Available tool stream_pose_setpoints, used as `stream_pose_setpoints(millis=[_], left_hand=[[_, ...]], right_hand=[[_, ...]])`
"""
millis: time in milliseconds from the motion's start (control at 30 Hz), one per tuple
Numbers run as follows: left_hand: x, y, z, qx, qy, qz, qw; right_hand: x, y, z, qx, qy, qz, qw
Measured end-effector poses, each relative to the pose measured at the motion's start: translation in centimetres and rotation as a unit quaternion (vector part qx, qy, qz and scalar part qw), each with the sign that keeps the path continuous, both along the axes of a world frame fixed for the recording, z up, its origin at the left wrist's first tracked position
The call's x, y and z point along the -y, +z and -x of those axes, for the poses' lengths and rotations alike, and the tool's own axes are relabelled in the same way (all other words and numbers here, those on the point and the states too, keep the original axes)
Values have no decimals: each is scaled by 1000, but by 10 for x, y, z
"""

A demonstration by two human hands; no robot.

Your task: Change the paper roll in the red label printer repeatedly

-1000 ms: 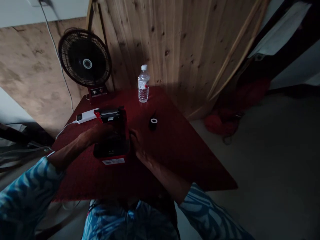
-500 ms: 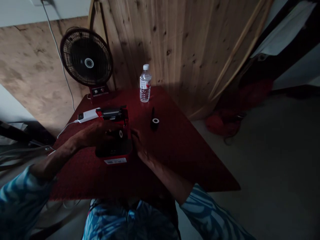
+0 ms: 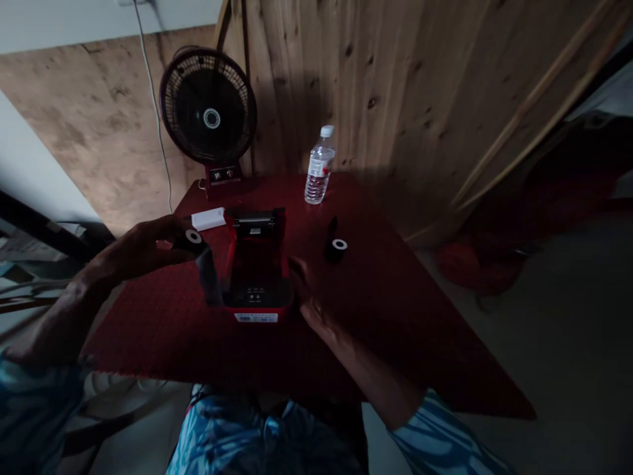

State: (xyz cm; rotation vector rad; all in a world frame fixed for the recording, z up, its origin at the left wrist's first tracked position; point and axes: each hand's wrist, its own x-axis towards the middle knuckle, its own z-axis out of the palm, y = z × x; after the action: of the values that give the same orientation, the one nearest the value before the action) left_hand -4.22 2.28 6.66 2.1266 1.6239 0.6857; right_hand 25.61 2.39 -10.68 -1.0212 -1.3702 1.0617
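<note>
A red and black label printer (image 3: 262,295) sits on the table with its lid raised, and its inner bay shows no roll. Left of it, my left hand (image 3: 153,245) is closed around a dark label roll (image 3: 193,237) with a white core. A loose strip hangs from that roll toward the printer's left edge. My right hand (image 3: 301,280) lies against the printer's right side, gripping it; some of its fingers are hidden. A second dark roll (image 3: 339,246) with a white core stands on the table to the right, with a small dark piece behind it.
A red cloth covers the table (image 3: 366,356). Toward the back stand a black fan (image 3: 210,112) and a water bottle (image 3: 320,168). A white device (image 3: 208,218) lies behind the printer's left side. Wooden panels (image 3: 386,86) rise behind the table.
My left hand has lifted the label roll out of the printer's bay and moved left, trailing a strip. My right hand stays at the printer's side. The view has shifted left.
</note>
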Motion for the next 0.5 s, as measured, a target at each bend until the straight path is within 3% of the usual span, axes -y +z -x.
stream_pose_setpoints(millis=[200,400,500], left_hand=[[-38,-31,42,-15,-18,150,988],[-30,-30,26,63,-97,192,975],[-29,-33,24,19,-92,176,980]], right_hand=[[0,10,4,-13,-8,37,999],[-8,0,6,-19,-7,21,1000],[-10,-1,8,-30,-22,30,999]])
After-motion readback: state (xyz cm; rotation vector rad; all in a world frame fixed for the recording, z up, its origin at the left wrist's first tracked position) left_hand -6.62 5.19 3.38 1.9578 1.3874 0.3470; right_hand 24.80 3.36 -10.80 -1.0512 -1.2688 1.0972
